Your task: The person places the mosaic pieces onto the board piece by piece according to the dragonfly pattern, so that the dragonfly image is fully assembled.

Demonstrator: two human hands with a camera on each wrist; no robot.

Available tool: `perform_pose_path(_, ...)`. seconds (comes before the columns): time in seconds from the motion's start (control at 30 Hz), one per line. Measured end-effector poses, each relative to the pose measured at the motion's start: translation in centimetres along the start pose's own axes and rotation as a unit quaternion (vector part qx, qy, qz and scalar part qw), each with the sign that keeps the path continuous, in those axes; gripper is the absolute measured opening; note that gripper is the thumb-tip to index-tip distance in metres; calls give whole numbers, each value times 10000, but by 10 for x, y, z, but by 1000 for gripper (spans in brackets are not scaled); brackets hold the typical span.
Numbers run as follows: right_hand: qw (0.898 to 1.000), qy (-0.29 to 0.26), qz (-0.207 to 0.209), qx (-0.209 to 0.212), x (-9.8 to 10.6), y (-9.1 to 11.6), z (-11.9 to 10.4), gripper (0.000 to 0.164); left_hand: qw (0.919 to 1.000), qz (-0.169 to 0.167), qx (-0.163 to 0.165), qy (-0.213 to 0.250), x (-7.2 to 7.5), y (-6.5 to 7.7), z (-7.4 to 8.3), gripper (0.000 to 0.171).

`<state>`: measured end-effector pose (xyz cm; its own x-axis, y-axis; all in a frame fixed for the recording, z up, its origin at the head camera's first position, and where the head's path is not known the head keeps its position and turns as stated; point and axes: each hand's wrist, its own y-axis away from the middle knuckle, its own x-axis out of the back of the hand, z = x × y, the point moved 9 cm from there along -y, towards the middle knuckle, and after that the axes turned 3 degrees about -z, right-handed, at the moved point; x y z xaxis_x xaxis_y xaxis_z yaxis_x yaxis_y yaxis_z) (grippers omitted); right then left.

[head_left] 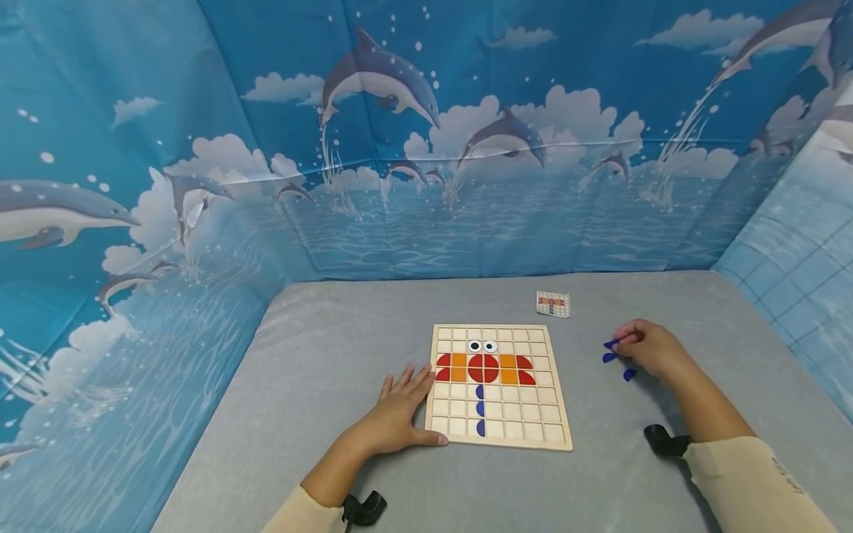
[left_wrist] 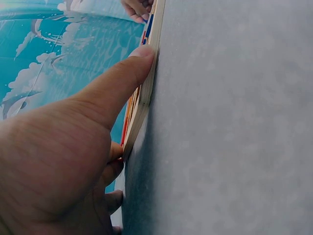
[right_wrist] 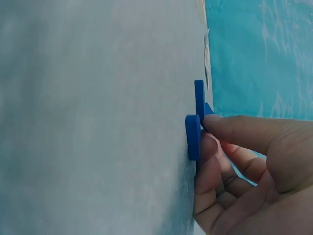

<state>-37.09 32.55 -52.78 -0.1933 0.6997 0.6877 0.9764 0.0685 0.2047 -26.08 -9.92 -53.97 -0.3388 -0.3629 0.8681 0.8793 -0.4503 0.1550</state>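
A square wooden grid board (head_left: 493, 437) lies on the grey table. Red quarter-circles, orange squares and two eye pieces (head_left: 483, 346) sit in its upper cells, with blue half-circle pieces (head_left: 480, 408) in a column below. My left hand (head_left: 396, 414) rests at the board's left side, fingers spread and thumb touching the near-left corner. Off to the right, my right hand (head_left: 649, 352) pinches a blue piece (head_left: 611, 343) between thumb and fingers, just over the table. Two more blue pieces (head_left: 609, 357) lie close by; the right wrist view shows them (right_wrist: 193, 138) beside the fingertips.
A small pattern card (head_left: 553, 304) lies beyond the board's far right corner. Behind the table hangs a blue curtain (head_left: 480, 222) printed with dolphins. Each wrist wears a black device (head_left: 666, 442).
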Motion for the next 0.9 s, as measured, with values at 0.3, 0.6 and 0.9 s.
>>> perform_pose_path(0.3,9987,-417,176,231,-1,12,-24,32,10000,-19,18,-34,-1,0,0,112)
perform_pose_path(0.6,9955,-665,-20,670,-24,29,-74,39,10000,34,-12,-2,3,1,2,111)
perform_pose_path(0.9,9872,-989,-446,1172,-62,44,-120,31,10000,0,-14,-24,2,1,3,112)
